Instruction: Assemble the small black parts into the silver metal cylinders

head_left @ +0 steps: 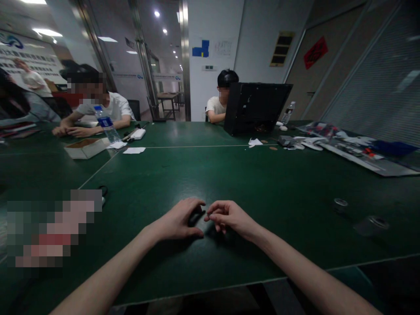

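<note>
My left hand point(182, 218) rests low over the green table point(262, 175), its thumb and fingers spread apart in a curve with nothing between them. Just to its right, my right hand point(229, 218) has thumb and forefinger pinched together. Whatever is in that pinch is too small to make out. The fingertips of both hands point at each other with a small gap between. Off to the right of my right hand stand a small round metal-rimmed container point(340, 204) and a larger similar container point(372, 225).
A water bottle point(106, 124) and an open box point(85, 148) stand at the far left, near a seated person point(113, 107). Another person sits behind a black case point(259, 107). Small parts cover a board point(364, 159) at right. The table's front edge point(203, 291) lies close.
</note>
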Tool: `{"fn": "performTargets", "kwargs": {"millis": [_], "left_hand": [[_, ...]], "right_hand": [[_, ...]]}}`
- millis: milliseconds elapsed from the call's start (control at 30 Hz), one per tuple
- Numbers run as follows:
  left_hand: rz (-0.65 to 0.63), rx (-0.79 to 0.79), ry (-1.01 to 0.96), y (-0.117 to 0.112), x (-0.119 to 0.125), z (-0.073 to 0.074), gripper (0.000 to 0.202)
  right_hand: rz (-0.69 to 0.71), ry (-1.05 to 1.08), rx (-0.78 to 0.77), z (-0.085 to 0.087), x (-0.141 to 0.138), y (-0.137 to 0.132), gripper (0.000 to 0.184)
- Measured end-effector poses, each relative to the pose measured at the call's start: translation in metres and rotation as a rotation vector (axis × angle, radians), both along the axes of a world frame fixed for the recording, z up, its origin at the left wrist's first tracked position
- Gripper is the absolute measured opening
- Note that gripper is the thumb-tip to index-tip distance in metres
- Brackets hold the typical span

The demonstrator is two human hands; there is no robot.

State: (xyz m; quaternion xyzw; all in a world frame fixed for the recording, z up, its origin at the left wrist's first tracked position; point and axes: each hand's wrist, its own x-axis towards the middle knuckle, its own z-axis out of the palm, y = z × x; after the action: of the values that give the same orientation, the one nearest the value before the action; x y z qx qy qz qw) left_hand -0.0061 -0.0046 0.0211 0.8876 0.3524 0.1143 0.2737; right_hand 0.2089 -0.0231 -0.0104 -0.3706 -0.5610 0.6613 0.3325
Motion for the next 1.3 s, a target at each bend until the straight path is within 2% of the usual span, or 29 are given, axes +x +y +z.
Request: {"fn": "performTargets", "kwargs": {"millis": [67,133,200,267,367,433,500,567,633,733,900,1167,1300], "left_hand": [[0.009,-0.017,0.004,0.0,0.0,0.002,0.069],[0.025,-0.035,0.013,-0.001,0.0,0.004,0.07],[0.025,-0.052,0.03,-0.001,0.0,0.006,0.069],[0.045,-0.069,0.037,-0.001,0.001,0.007,0.068],[0.054,-0.073,0.044,-0.001,0.001,0.007,0.067],[0.047,-0.062,0.048,0.0,0.001,0.006,0.067],[0.043,-0.052,0.05,0.0,0.002,0.005,0.067],[0.045,-0.048,0.049,0.0,0.002,0.004,0.066],[0.046,-0.049,0.047,0.0,0.003,0.004,0.064],[0.044,-0.052,0.05,-0.001,0.004,0.005,0.061],[0.052,-0.06,0.07,-0.001,0.005,0.006,0.058],[0.037,-0.078,0.064,-0.001,0.004,0.008,0.058],[0.035,-0.079,0.067,-0.002,0.004,0.01,0.056]], "right_hand": [[-0.036,-0.151,0.144,0.008,0.005,-0.003,0.028],[-0.126,-0.359,0.375,0.02,0.021,-0.008,0.022],[-0.275,-0.58,0.601,0.032,0.053,-0.015,0.019],[-0.468,-0.775,0.699,0.042,0.102,-0.022,0.02],[-0.778,-1.066,0.636,0.049,0.196,-0.03,0.025],[-0.893,-1.254,0.51,0.052,0.257,-0.032,0.026],[-0.852,-1.396,0.371,0.053,0.306,-0.032,0.026],[-0.781,-1.451,0.244,0.053,0.337,-0.03,0.026],[-0.72,-1.449,0.189,0.051,0.351,-0.028,0.023],[-0.676,-1.391,0.184,0.045,0.353,-0.025,0.019],[-0.708,-1.344,0.179,0.038,0.349,-0.022,0.016],[-0.69,-1.37,0.17,0.023,0.372,-0.02,0.021],[-0.695,-1.352,0.143,0.022,0.373,-0.019,0.022]]}}
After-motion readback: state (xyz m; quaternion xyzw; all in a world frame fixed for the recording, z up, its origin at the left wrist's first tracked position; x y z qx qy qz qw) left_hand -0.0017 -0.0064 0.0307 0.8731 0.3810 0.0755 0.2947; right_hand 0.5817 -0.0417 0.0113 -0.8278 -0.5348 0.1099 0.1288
